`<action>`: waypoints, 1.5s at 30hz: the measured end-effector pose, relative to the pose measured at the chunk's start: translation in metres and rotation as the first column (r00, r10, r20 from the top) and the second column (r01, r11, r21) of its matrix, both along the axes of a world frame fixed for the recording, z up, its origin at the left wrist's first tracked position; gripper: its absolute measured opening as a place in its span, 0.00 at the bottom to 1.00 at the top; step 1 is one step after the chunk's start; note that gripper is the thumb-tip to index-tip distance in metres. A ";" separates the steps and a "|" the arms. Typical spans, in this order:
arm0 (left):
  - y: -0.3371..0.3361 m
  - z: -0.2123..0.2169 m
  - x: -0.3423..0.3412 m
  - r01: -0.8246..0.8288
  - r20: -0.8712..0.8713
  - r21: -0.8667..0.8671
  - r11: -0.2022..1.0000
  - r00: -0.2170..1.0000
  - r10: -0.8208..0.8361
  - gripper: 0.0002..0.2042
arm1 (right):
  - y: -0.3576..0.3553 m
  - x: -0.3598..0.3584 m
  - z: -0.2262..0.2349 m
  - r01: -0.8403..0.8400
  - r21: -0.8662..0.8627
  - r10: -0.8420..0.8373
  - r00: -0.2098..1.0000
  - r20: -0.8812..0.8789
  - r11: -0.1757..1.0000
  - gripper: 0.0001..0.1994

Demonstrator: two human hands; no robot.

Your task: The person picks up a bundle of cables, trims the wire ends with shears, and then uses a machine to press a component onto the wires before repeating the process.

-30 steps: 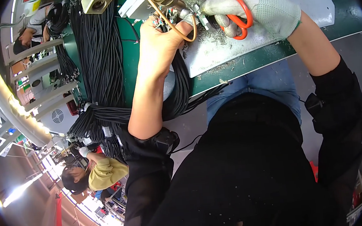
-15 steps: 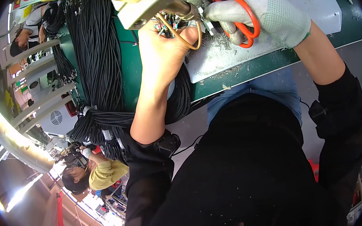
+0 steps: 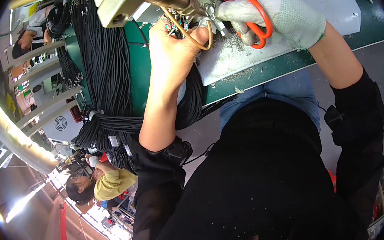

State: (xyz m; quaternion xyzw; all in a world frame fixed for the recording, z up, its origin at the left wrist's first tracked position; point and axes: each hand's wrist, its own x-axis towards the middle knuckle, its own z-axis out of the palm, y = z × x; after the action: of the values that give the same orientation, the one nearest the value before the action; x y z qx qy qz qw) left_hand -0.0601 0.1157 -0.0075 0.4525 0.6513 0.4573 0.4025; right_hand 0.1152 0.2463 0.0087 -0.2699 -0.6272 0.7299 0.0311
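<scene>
Head view: L hand (image 3: 173,47), bare, has fingers curled round cable ends (image 3: 175,28) w/ small coloured wires poking out, above the green table (image 3: 139,81), left of the white board (image 3: 329,7). R hand (image 3: 276,12), gloved, grasps orange-handled scissors (image 3: 265,18) by the loops, over the board & its metal clippings (image 3: 237,47); blades mostly hidden, can't tell if apart. Metal piece (image 3: 217,19) sits just beside R fingertips; unclear if pinched. Tan loop (image 3: 209,45) crosses in front of L thumb. Handling, my guess: cable ends prob. light & bendy, fine wires easily nicked, so hold just behind the wires, firm but no crushing. Scissors prob. stiff, moderate wt.; keep hold at loops, fingers clear of blades. Clippings likely sharp & slippery, glove helps. Black cable bundle (image 3: 105,59) to the left: likely heavy, floppy en masse; use a full-hand hold.
</scene>
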 end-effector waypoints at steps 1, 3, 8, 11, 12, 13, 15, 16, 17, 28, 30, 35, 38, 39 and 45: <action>-0.001 0.001 0.002 -0.021 0.048 -0.016 1.000 0.999 0.022 0.14 | -0.005 0.002 -0.001 0.004 0.005 -0.004 1.000 0.001 1.000 0.16; -0.005 0.002 0.007 -0.046 0.096 -0.026 0.999 0.994 0.048 0.12 | -0.018 0.004 -0.013 0.102 0.037 -0.097 0.988 -0.122 0.994 0.13; -0.047 0.005 0.004 -0.133 0.244 -0.018 0.991 0.961 0.133 0.09 | -0.050 0.038 -0.011 0.132 0.220 -0.093 0.980 -0.178 0.966 0.11; -0.076 0.007 0.010 -0.251 0.211 0.030 0.967 0.948 0.239 0.08 | -0.076 0.076 -0.012 0.125 0.621 -0.154 0.988 -0.008 0.774 0.10; -0.083 0.013 0.019 -0.173 0.304 -0.031 0.984 0.937 0.174 0.08 | -0.085 0.081 -0.009 0.021 0.895 -0.238 0.966 0.096 0.447 0.10; -0.089 0.019 0.029 -0.089 0.397 -0.082 0.993 0.911 0.114 0.08 | -0.092 0.082 -0.003 0.016 0.894 -0.233 0.967 0.099 0.448 0.10; -0.097 0.027 0.048 0.003 0.493 -0.123 0.992 0.868 0.058 0.08 | -0.106 0.073 0.021 0.174 0.705 -0.190 0.980 -0.057 0.687 0.11; -0.098 0.028 0.062 -0.040 0.438 -0.114 0.993 0.895 0.086 0.08 | -0.110 0.067 0.030 0.233 0.577 -0.188 0.973 -0.137 0.783 0.13; -0.095 0.031 0.074 -0.070 0.381 -0.101 0.992 0.919 0.104 0.07 | -0.115 0.065 0.029 0.242 0.579 -0.201 0.970 -0.135 0.779 0.13; -0.104 0.054 0.076 0.290 0.630 -0.218 0.932 0.771 -0.093 0.11 | -0.120 0.089 0.018 0.319 0.254 -0.300 0.947 -0.111 0.913 0.14; -0.104 0.049 0.088 0.255 0.168 -0.136 0.957 0.958 -0.232 0.11 | -0.115 0.079 0.026 0.186 0.368 -0.125 0.975 -0.185 0.911 0.13; -0.107 0.049 0.090 0.232 0.080 -0.172 0.957 0.972 -0.221 0.09 | -0.122 0.087 0.012 0.248 0.508 -0.161 0.964 -0.210 0.825 0.16; -0.108 0.045 0.102 0.029 -0.030 -0.028 0.999 0.999 -0.030 0.09 | -0.114 0.096 0.020 0.132 0.108 -0.128 0.991 -0.040 0.985 0.15; -0.107 0.042 0.102 0.028 -0.030 -0.029 0.999 0.999 -0.028 0.09 | -0.111 0.099 0.021 0.087 -0.110 -0.084 0.996 0.038 0.990 0.15; -0.094 0.051 0.097 0.176 0.192 -0.051 0.983 0.968 -0.163 0.07 | -0.114 0.106 0.011 0.200 -0.068 -0.209 0.963 -0.172 0.977 0.11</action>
State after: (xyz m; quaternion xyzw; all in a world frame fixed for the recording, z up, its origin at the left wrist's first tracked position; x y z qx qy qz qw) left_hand 0.0368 0.0221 0.0440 0.4476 0.5846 0.4393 0.5148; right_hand 0.2216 0.1325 0.0200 -0.2675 -0.5722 0.7595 0.1555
